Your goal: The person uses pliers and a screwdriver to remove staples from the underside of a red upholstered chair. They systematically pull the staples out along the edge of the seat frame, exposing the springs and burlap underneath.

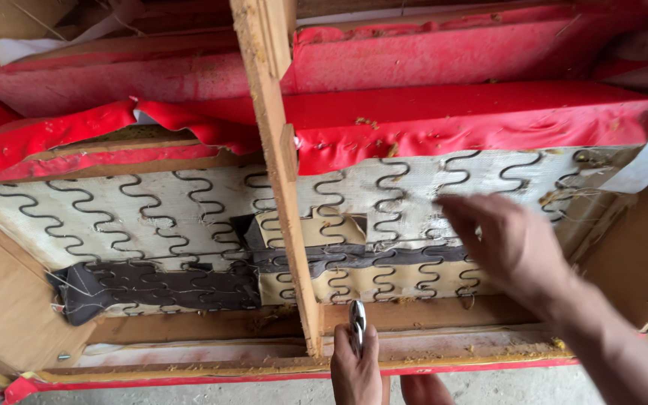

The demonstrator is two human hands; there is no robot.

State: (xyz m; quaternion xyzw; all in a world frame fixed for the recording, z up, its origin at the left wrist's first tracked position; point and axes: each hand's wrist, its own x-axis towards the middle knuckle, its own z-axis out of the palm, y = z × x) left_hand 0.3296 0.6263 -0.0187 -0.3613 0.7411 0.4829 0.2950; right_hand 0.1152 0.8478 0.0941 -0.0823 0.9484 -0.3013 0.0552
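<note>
Head view, grey concrete floor (489,386), overturned red-upholstered wooden sofa frame (275,187), zigzag steel springs (151,217) on pale webbing, left hand (355,367) grip pinching shiny metal tool (357,322) at bottom rail, right hand (508,244) spread over springs.

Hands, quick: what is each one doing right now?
Left hand: closed around a small shiny metal tool.
Right hand: open, empty, blurred, fingers spread over the zigzag springs.
</note>
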